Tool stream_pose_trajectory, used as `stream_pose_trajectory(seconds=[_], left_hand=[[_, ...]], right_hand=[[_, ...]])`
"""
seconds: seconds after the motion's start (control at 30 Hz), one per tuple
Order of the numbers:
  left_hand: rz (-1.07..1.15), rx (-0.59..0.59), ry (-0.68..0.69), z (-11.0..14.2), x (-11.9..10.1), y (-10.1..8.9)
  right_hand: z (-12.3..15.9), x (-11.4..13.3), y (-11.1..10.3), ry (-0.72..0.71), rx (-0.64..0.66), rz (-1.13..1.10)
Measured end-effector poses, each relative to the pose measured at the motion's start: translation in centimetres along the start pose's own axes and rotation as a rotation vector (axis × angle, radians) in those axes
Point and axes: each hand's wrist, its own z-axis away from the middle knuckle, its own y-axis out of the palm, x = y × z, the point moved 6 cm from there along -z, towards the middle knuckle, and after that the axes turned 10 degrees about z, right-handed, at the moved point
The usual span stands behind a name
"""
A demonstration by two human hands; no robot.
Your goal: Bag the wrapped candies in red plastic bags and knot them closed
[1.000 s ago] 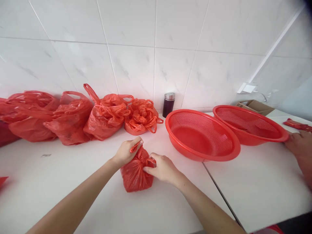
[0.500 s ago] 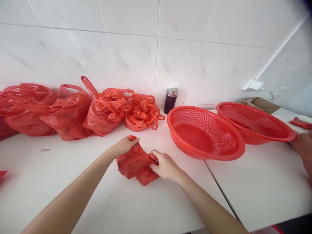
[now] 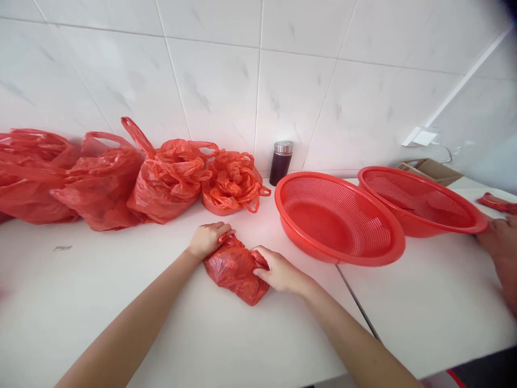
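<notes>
A small red plastic bag [image 3: 234,269] rests on the white table between my two hands, bulging slightly; its contents are hidden. My left hand [image 3: 210,240] is closed on the bag's upper left, at a handle. At the opposite side, my right hand [image 3: 277,269] grips the gathered plastic between thumb and fingers. Just behind it lies a crumpled bunch of red plastic bags [image 3: 234,183]. Nearest on the right is a red perforated plastic basin [image 3: 323,221], with nothing visible inside.
Filled red bags [image 3: 165,183] line the tiled wall on the left. A dark thermos [image 3: 281,164] stands behind the basin. Farther right, another person's hand [image 3: 498,242] is by a second red basin [image 3: 424,202]. A cardboard box [image 3: 434,170] sits at the back right; a seam divides the tabletop.
My left hand has come down and its fingers have curled over the bag's handle. The bag has shifted slightly right and looks rounder. My right hand still grips it.
</notes>
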Motion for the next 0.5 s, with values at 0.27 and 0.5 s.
stream_pose_trajectory(seconds=[0.27,0.5], left_hand=[[-0.047,-0.031,0.072,0.3,-0.4,0.1],[0.091,-0.053,0.029,0.3,-0.1,0.2]], right_hand=[[2.2,1.4,1.5,-0.092,-0.147,0.334],[2.2,1.5,1.9,-0.112,-0.135,0.319]])
